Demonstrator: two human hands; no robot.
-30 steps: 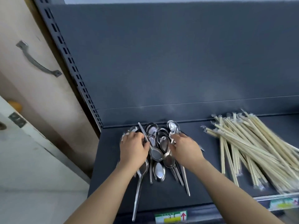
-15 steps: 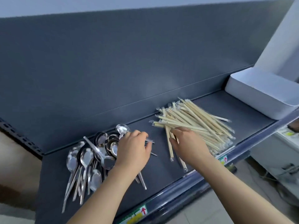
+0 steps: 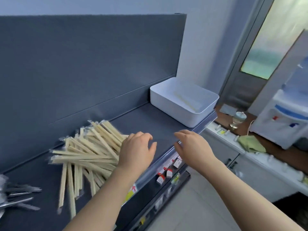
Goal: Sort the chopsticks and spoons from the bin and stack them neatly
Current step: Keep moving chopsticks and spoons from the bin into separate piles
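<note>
Hovering over grey shelf point(image 3: 136, 120), both hands empty, fingers spread; white bin point(image 3: 168, 99) beyond, chopsticks point(image 3: 86, 152) left.

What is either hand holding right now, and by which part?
Nothing. The left hand and right hand are both empty with fingers spread, above the shelf beside the wrapped chopsticks.

Hands: two, left hand point(image 3: 136, 150) and right hand point(image 3: 193, 147), both empty with fingers spread.
Bin point(image 3: 183, 100): one, white, at far end of shelf point(image 3: 150, 120); one shelf.
Chopsticks point(image 3: 88, 152): one loose pile of wrapped pairs, several dozen, too overlapped for exact count. A few more pale sticks inside bin, blurred, count unclear.
Spoons point(image 3: 15, 195): about five handles visible at left edge, rest cut off by frame.
Water dispenser point(image 3: 283, 117): one.
Green cloth point(image 3: 250, 144): one.
Glass jar point(image 3: 237, 120): one.
</note>
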